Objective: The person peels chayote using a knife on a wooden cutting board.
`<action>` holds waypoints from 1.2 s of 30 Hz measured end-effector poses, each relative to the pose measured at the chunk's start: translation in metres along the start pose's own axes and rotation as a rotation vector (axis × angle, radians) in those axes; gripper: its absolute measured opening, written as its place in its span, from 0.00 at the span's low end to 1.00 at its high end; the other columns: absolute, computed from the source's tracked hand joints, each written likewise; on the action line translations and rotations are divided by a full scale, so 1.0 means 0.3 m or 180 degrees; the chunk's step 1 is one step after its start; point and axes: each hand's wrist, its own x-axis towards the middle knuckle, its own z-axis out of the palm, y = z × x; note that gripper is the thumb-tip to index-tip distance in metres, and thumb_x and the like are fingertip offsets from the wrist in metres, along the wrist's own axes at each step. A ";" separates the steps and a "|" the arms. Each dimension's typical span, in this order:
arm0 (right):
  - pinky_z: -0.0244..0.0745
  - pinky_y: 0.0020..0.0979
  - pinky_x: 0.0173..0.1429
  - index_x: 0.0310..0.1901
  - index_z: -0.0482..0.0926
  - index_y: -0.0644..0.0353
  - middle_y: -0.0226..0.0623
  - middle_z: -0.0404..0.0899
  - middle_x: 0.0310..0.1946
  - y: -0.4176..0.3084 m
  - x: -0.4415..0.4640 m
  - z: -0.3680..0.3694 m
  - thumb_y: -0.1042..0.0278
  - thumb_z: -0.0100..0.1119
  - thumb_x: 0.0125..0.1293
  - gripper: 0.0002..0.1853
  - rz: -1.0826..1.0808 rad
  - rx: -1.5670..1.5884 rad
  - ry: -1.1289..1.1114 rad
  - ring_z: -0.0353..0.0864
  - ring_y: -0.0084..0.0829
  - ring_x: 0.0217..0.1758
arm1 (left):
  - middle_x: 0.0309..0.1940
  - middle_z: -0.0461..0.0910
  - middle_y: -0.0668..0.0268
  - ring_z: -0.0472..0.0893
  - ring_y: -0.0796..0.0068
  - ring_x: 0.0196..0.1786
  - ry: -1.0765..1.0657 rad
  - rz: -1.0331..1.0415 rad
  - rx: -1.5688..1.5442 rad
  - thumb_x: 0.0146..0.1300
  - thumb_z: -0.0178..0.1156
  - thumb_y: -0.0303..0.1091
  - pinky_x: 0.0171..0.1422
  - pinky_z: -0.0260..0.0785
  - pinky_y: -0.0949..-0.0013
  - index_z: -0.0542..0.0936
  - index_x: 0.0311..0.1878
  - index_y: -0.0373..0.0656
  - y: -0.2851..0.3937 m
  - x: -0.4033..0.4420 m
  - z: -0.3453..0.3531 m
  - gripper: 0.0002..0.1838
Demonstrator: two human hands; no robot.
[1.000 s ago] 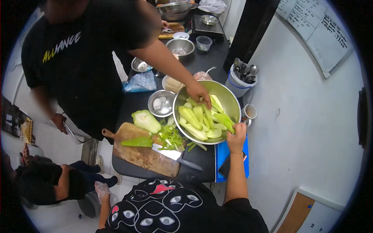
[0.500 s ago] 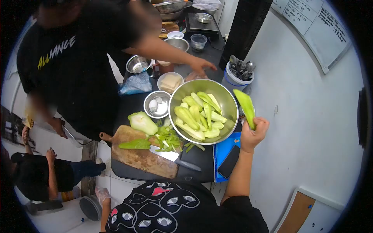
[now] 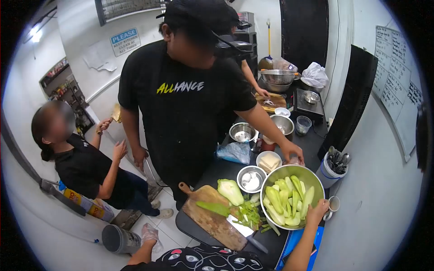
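Note:
My right hand (image 3: 318, 211) is closed on the lower end of a long pale green vegetable slice (image 3: 308, 200), held at the right inner side of a large steel bowl (image 3: 293, 169). Several similar slices (image 3: 284, 201) lie in this bowl. My left hand (image 3: 151, 236), in a clear plastic glove, hangs away from the table with its fingers apart, holding nothing. A wooden cutting board (image 3: 212, 222) carries a green piece (image 3: 213, 207), light green trimmings (image 3: 249, 214) and a knife (image 3: 246, 232). Behind the board rests a large pale green vegetable (image 3: 230, 192).
A co-worker's hand (image 3: 293, 152) reaches just behind the bowl. Around it stand a small steel bowl (image 3: 241, 178), a bowl of pale slabs (image 3: 268, 161), a utensil bucket (image 3: 326, 174) and a mug (image 3: 333, 205). A grey bin (image 3: 118, 238) stands on the floor, lower left.
My right hand has brought the raised slice down into the large bowl. The view has tilted up and turned left, showing more of the co-workers. My left hand still hangs low.

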 end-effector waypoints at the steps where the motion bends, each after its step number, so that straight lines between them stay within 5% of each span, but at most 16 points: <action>1: 0.59 0.45 0.61 0.42 0.66 0.65 0.52 0.62 0.50 -0.033 0.005 -0.024 0.80 0.69 0.40 0.26 -0.0029 0.0049 -0.0002 0.63 0.54 0.56 | 0.55 0.70 0.50 0.70 0.53 0.58 -0.0008 -0.0007 -0.0005 0.56 0.57 0.35 0.65 0.60 0.64 0.62 0.62 0.37 0.004 0.000 -0.005 0.30; 8: 0.55 0.48 0.66 0.49 0.69 0.65 0.58 0.60 0.58 -0.047 -0.004 -0.054 0.74 0.68 0.47 0.26 -0.0141 0.0264 -0.0206 0.59 0.58 0.63 | 0.53 0.72 0.49 0.71 0.52 0.56 -0.0072 0.0061 0.0145 0.57 0.56 0.38 0.65 0.61 0.64 0.63 0.61 0.36 -0.022 -0.059 -0.012 0.29; 13: 0.62 0.43 0.59 0.44 0.71 0.65 0.52 0.67 0.47 -0.145 -0.043 -0.180 0.75 0.67 0.47 0.21 -0.0233 0.0366 -0.0243 0.66 0.52 0.54 | 0.55 0.71 0.49 0.71 0.52 0.57 -0.0364 0.0365 0.1115 0.59 0.55 0.40 0.65 0.60 0.64 0.59 0.64 0.36 -0.023 -0.006 -0.026 0.32; 18: 0.64 0.42 0.59 0.43 0.73 0.65 0.50 0.68 0.46 -0.141 -0.077 -0.203 0.75 0.67 0.47 0.19 -0.0115 0.0316 -0.0311 0.68 0.51 0.52 | 0.57 0.71 0.47 0.71 0.55 0.60 -0.0362 -0.0165 0.0339 0.60 0.54 0.39 0.64 0.62 0.63 0.54 0.68 0.37 0.004 -0.006 -0.022 0.36; 19: 0.64 0.41 0.58 0.41 0.73 0.65 0.50 0.69 0.45 -0.137 -0.083 -0.209 0.75 0.67 0.47 0.19 -0.0118 0.0317 -0.0233 0.69 0.50 0.52 | 0.57 0.71 0.46 0.72 0.55 0.61 -0.0452 -0.0510 -0.0090 0.60 0.54 0.40 0.66 0.60 0.62 0.51 0.70 0.39 0.319 -0.151 -0.237 0.38; 22: 0.65 0.41 0.57 0.39 0.74 0.65 0.50 0.71 0.42 -0.130 -0.046 -0.193 0.73 0.67 0.47 0.17 -0.0224 0.0430 -0.0040 0.69 0.50 0.50 | 0.55 0.72 0.47 0.73 0.57 0.59 -0.0961 0.0447 0.1350 0.63 0.48 0.41 0.67 0.59 0.62 0.59 0.66 0.38 0.182 -0.017 -0.149 0.30; 26: 0.66 0.40 0.59 0.43 0.78 0.63 0.51 0.72 0.47 -0.057 -0.002 -0.037 0.66 0.66 0.51 0.17 0.0170 -0.0339 -0.1772 0.71 0.49 0.54 | 0.52 0.74 0.50 0.74 0.58 0.55 -0.0829 0.0530 0.1926 0.63 0.47 0.37 0.66 0.60 0.63 0.59 0.66 0.38 0.119 0.092 0.017 0.28; 29: 0.66 0.39 0.61 0.44 0.79 0.62 0.52 0.72 0.49 -0.166 0.025 -0.058 0.64 0.67 0.52 0.18 -0.0201 0.0544 -0.1440 0.71 0.48 0.55 | 0.49 0.75 0.52 0.75 0.60 0.51 -0.0926 0.0569 0.2175 0.63 0.47 0.34 0.65 0.61 0.64 0.58 0.66 0.38 0.097 0.102 0.016 0.27; 36: 0.65 0.38 0.63 0.47 0.78 0.62 0.52 0.70 0.52 -0.240 0.100 -0.037 0.62 0.67 0.52 0.21 0.0042 -0.0007 -0.1995 0.69 0.48 0.58 | 0.43 0.77 0.57 0.78 0.62 0.43 -0.1242 0.0981 0.3280 0.64 0.46 0.27 0.62 0.63 0.66 0.57 0.65 0.37 0.007 0.036 -0.020 0.25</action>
